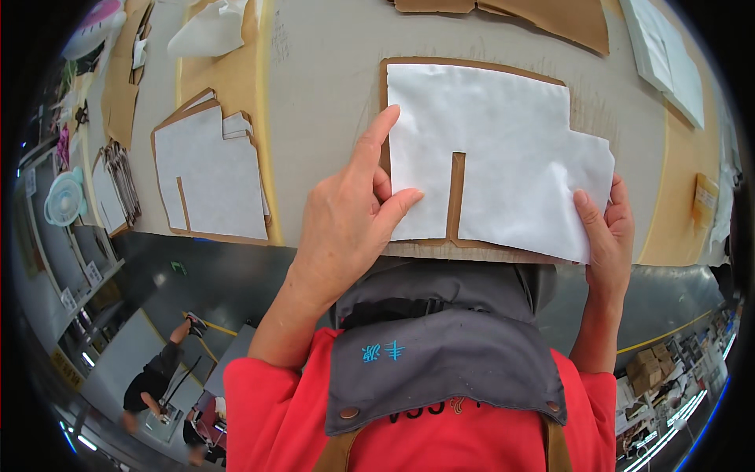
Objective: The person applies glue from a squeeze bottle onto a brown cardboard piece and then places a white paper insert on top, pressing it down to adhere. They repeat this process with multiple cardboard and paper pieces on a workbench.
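Note:
A white sheet piece (511, 110) with a narrow slot and a stepped upper right corner lies over a similarly shaped brown cardboard piece (456, 228), whose brown shows along the top and left edges and through the slot. My left hand (346, 204) is at their left edge, index finger stretched along it and thumb tip on the white surface; the thumb and index finger are apart. With the thumb on top and fingers behind the edge, my right hand (609, 228) grips the white sheet's lower right side, which bulges slightly. Whether the cardboard is also in that grip is hidden.
To the left lies a stack of matching white and brown pieces (212, 169). Brown cardboard sheets (543, 20) lie at the far edge, white sheets (664, 59) at the far right. A small blue fan (65, 197) is at the left. Another person (153, 385) is at lower left.

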{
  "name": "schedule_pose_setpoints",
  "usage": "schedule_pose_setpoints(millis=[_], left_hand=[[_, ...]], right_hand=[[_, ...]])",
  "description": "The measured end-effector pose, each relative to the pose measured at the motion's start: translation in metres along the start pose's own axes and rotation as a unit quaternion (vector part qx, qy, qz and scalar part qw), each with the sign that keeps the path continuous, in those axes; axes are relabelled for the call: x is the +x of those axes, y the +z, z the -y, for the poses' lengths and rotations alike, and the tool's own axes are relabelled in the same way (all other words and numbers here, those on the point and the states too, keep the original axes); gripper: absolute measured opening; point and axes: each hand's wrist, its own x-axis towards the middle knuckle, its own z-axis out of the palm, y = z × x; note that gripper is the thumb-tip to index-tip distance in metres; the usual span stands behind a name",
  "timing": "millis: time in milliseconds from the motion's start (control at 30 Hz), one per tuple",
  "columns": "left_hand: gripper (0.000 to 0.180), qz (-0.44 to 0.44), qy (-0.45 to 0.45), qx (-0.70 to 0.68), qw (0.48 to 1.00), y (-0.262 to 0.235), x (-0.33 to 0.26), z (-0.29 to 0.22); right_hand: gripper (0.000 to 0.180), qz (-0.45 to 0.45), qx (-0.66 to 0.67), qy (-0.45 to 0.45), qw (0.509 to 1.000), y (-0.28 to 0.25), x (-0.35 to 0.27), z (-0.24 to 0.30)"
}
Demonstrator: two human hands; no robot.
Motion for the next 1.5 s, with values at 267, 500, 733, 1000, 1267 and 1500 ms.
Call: schedule_pose_setpoints(millis=[267,500,733,1000,1267,1500], left_hand=[[0.081,-0.007,0.015,0.013,1.000,0.001,0.000,0.001],[0.082,-0.012,0.025,0.024,0.999,0.003,0.000,0.003],[0.084,-0.011,0.022,0.036,0.999,0.002,0.000,0.002],[0.086,-0.017,0.005,0.057,0.998,-0.001,0.001,-0.001],[0.065,-0.112,0.205,0.100,0.967,0.000,0.016,-0.020],[0.033,-0.013,0.453,0.077,0.888,0.081,0.059,-0.047]], right_hand=[[0.043,0.005,-0.004,-0.007,1.000,-0.001,0.000,-0.002],[0.042,0.005,-0.008,-0.008,1.000,0.000,0.000,-0.002],[0.043,0.007,-0.005,-0.008,1.000,0.000,-0.001,-0.003],[0.040,0.002,-0.036,-0.033,0.999,-0.001,-0.002,-0.002],[0.034,-0.041,-0.096,-0.048,0.993,-0.002,-0.011,-0.006],[0.051,-0.085,-0.189,-0.061,0.976,-0.005,-0.020,-0.005]])
